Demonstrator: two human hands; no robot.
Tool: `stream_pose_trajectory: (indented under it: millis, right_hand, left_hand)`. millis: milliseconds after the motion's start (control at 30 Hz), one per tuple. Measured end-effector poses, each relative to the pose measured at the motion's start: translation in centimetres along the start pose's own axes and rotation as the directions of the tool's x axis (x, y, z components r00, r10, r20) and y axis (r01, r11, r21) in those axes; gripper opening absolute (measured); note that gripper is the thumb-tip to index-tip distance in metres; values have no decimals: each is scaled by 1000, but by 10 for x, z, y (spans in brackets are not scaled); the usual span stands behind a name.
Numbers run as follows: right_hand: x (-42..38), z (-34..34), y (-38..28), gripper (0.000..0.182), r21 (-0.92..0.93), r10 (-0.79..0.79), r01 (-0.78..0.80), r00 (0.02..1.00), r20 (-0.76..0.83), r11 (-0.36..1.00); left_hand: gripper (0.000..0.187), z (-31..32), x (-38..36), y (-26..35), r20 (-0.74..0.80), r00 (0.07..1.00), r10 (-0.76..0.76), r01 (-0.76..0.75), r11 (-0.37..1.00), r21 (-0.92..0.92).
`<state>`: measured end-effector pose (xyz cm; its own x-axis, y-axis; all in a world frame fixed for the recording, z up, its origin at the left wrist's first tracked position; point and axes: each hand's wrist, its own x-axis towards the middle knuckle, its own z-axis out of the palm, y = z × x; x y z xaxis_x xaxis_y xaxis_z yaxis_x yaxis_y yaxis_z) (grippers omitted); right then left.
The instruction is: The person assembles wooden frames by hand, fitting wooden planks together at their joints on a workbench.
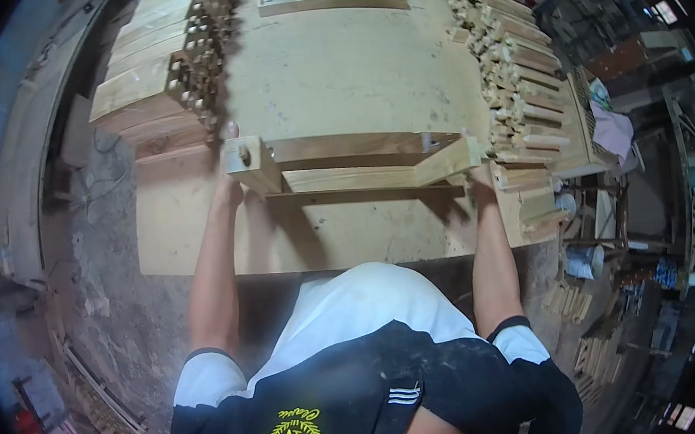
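Observation:
A pale wooden frame (352,179), made of two end posts joined by long rails, is held above the near part of the worktable. My left hand (231,188) grips its left post from the outer side; a thumb tip shows above the post and the other fingers are mostly hidden. At the opposite end, my right hand (481,174) is closed around the right post, its fingers largely behind the wood. Shadows of the frame fall on the tabletop below.
The worktable (332,74) carries a stack of wide boards (139,90) with tenoned ends on the left. Narrow wooden pieces (519,80) are piled along the right. Another wooden frame (333,1) lies at the far end. A pink cloth (612,134) hangs beyond the right side.

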<state>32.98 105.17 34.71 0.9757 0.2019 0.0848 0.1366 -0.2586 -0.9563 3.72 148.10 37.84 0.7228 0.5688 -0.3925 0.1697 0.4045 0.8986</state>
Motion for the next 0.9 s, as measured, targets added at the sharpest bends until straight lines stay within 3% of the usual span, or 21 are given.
stream_pose_trajectory:
  millis: [100,167,200,233,267,333,400,433,533,633,667,700,733,767,800,833,867,900]
  right_hand:
    - [10,-10,-44,39,277,49,-34,998,-48,960]
    - [1,-14,-123,43,483,8,12,999,-40,876]
    - [-5,-7,-157,45,595,107,-1,984,-144,804]
    - [-3,-19,-169,45,640,110,-3,986,-127,768]
    - [-15,-9,-204,46,686,189,13,957,-218,728]
    - [-17,-19,-208,45,667,96,80,970,-223,741]
    - [-27,-22,-208,42,684,74,131,962,-262,718]
    - [-30,-22,-207,40,690,64,156,957,-282,707]
    - [-33,-22,-184,37,705,-184,262,965,-186,659]
    - [-28,-28,-164,36,738,-255,279,955,-149,615]
    - [-31,-22,-168,37,735,-229,259,963,-144,627]
    - [-34,-18,-171,38,728,-200,240,969,-143,643]
    - [-40,-15,-174,39,713,-170,230,973,-156,663]
    - [-40,-8,-177,43,520,-105,209,969,-222,828]
    - [-32,-12,-157,47,554,-41,175,969,-245,814]
    - [-29,-14,-144,48,686,148,56,961,-234,725]
    - [-25,-14,-135,48,625,112,144,929,-352,767]
    - [-20,-24,-119,46,669,114,147,937,-330,729]
  left_hand:
    - [70,12,-34,45,-30,973,227,-229,951,-211]
    - [74,3,-39,55,54,891,450,-355,768,-533]
    - [73,3,-44,59,50,826,561,-429,684,-589]
    - [71,2,-50,64,45,747,663,-483,588,-649]
    - [70,4,-57,64,30,655,755,-577,526,-624]
    - [65,16,-74,61,-67,569,819,-714,452,-535]
    - [61,32,-90,57,-242,574,782,-794,460,-397]
    - [52,31,-86,55,-221,537,814,-795,401,-455]
    - [44,32,-78,60,-278,524,805,-835,421,-355]
    - [37,37,-73,76,-235,562,793,-826,554,-103]
    - [36,42,-73,82,-241,582,776,-800,600,-3]
    - [33,45,-74,86,-152,628,764,-770,637,22]
    - [33,42,-75,85,-160,586,794,-789,604,110]
    - [33,38,-75,82,-148,548,823,-805,567,174]
    - [33,39,-70,79,-121,514,849,-823,528,210]
    - [35,43,-67,75,-160,516,841,-830,537,150]
    - [37,45,-67,71,-203,526,826,-830,551,89]
    - [43,42,-65,65,-189,534,824,-826,556,92]
